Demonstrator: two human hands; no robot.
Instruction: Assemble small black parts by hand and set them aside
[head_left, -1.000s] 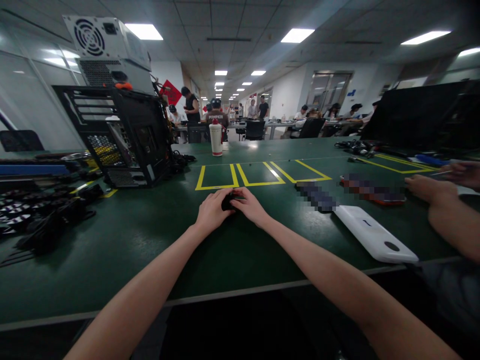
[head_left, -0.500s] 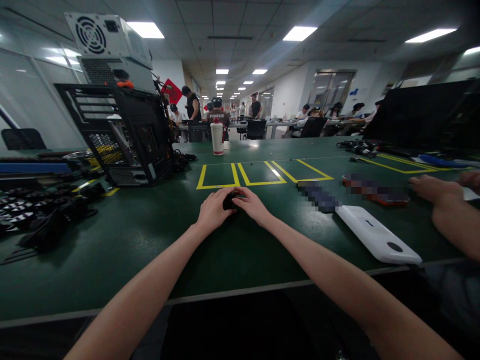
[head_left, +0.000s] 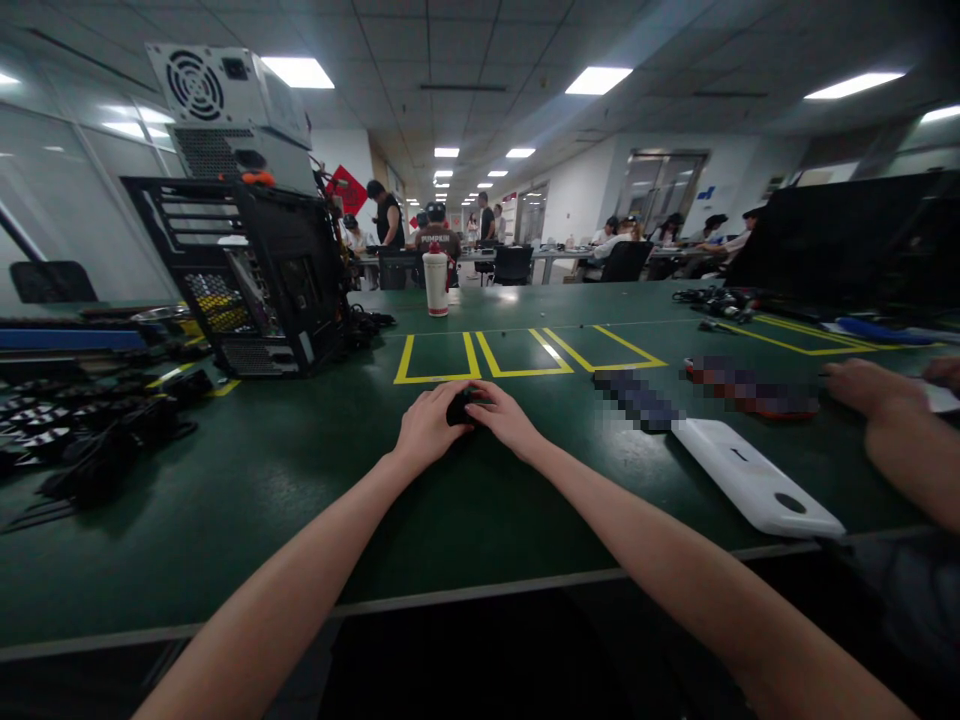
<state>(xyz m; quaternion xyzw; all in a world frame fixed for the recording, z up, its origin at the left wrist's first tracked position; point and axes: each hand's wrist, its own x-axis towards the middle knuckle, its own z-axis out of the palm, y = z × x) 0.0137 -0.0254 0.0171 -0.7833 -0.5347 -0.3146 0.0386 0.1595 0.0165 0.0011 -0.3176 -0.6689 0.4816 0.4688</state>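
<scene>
- Right in the middle, the left hand (head_left: 433,425) is curled round a small black object (head_left: 458,407), its fingers over the far side and its thumb on the near side; too much is covered to say what the object is;
- the right hand (head_left: 506,420) comes in from the other side, fingers bent and narrow, tips closed on the same object; the two hands meet at the fingertips;
- the object sits between them, low over the green tabletop (head_left: 525,520), just on the near side of the yellow tape outlines (head_left: 525,373); whether it touches the surface, I cannot tell;
- out to the right, a white oblong device (head_left: 750,475) with a dark round spot lies flat near the table edge; its far end is by a pixelated dark item (head_left: 637,400), and a pixelated red-edged item (head_left: 750,390) is beyond;
- further right, another person's hands (head_left: 870,385) are over the table; black cables (head_left: 716,300) lie in front of a large black screen (head_left: 825,235);
- past the tape, a white tumbler (head_left: 436,283) with a red lid stands upright;
- over on the left, an open black computer case (head_left: 289,285) stands with a power supply unit (head_left: 202,88) stacked above it; tangled black cables and parts (head_left: 90,430) spread nearer.
</scene>
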